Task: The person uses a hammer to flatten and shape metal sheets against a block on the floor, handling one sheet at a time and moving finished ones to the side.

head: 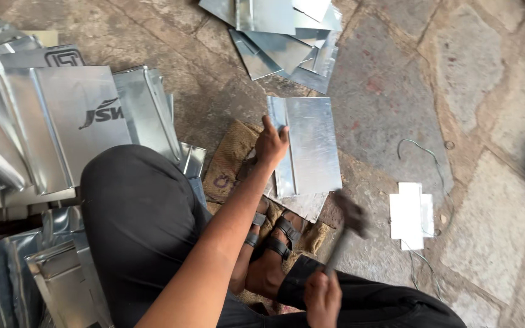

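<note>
My left hand presses down on a rectangular galvanised metal sheet with a folded seam along its left side. The sheet lies on a piece of brown sacking on the stone floor. My right hand grips the handle of a hammer, whose blurred head hangs just off the sheet's lower right corner. I sit with my legs folded in dark trousers, and my sandalled foot rests below the sheet.
A large stack of folded metal sheets lies at my left. Another pile of sheets lies ahead at the top. Small white pieces and a thin wire lie on the floor to the right.
</note>
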